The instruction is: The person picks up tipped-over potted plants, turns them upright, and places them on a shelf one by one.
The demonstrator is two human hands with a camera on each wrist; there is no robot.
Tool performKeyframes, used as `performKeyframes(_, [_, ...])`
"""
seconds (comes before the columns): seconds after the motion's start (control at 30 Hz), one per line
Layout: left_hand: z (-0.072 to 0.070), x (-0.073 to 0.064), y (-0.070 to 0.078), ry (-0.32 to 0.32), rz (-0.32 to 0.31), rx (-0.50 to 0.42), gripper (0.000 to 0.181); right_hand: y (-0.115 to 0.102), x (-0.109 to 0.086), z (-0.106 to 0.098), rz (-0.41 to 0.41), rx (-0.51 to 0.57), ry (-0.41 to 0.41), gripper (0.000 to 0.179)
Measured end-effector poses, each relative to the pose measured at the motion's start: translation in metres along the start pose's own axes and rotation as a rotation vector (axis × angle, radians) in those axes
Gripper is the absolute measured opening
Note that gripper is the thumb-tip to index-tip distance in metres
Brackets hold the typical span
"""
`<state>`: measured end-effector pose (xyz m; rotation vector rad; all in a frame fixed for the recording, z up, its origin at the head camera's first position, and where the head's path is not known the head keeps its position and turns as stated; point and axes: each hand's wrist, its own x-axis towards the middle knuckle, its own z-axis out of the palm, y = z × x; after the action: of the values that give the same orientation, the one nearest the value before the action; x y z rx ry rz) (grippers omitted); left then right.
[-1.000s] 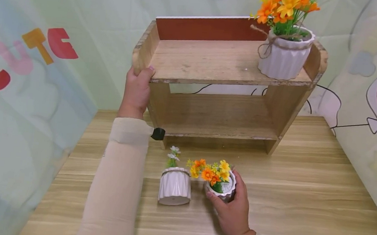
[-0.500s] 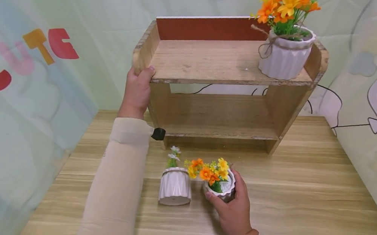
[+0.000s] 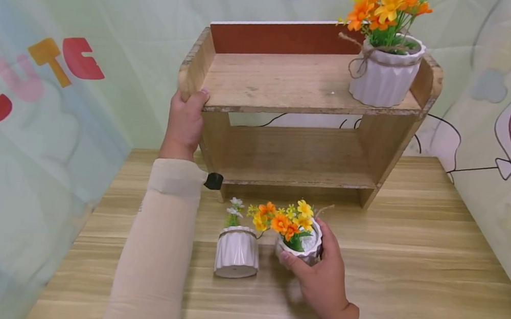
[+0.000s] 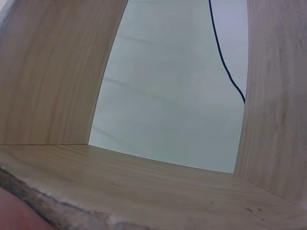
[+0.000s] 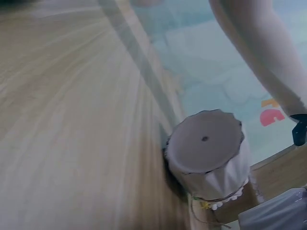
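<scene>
My left hand (image 3: pixel 185 127) grips the left side panel of a wooden shelf (image 3: pixel 254 80), thumb at the upper board's front corner. The left wrist view shows the shelf's boards, with a blurred bit of the hand (image 4: pixel 19 213) at the lower left. With my right hand (image 3: pixel 323 274) I hold a small white fluted flowerpot (image 3: pixel 317 242), tilted, thumb in front and fingers round its far side. Its orange and yellow flowers (image 3: pixel 281 222) lean left. Beside it, another white pot (image 3: pixel 237 253) with small white flowers lies on its side; its base (image 5: pixel 206 141) faces the right wrist camera.
A larger white pot (image 3: pixel 385 79) with orange flowers and a twine bow stands at the right end of the shelf's top board. The wood-grain table (image 3: pixel 410 277) lies below. Printed curtains (image 3: pixel 70 111) hang at the left, back and right.
My right hand has moved the held flowerpot slightly upward in view and turned it, so its twine end now shows. The left hand, shelf and lying pot stay put.
</scene>
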<state>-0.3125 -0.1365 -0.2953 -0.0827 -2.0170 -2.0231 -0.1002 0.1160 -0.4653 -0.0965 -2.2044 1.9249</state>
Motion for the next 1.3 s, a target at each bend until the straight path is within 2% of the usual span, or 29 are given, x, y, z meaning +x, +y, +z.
performKeyframes(0.3, [-0.001, -0.002, 0.001, -0.008, 0.014, -0.002, 0.060, -0.026, 0.008, -0.006, -0.030, -0.019, 0.002, 0.094])
performKeyframes(0.5, [-0.002, -0.001, 0.000, 0.002, 0.009, -0.007, 0.058, -0.043, 0.015, -0.010, -0.056, 0.014, 0.011, 0.091])
performKeyframes(0.8, [-0.001, -0.002, 0.001, -0.010, 0.016, -0.008, 0.059, -0.061, 0.021, -0.013, -0.071, 0.059, -0.016, 0.089])
performKeyframes(1.03, [-0.001, -0.001, 0.000, -0.003, 0.013, -0.017, 0.057, -0.072, 0.025, -0.014, -0.086, 0.005, -0.035, 0.093])
performKeyframes(1.3, [-0.001, -0.002, 0.000, -0.003, 0.020, -0.011, 0.058, -0.086, 0.034, -0.018, -0.148, -0.029, -0.036, 0.093])
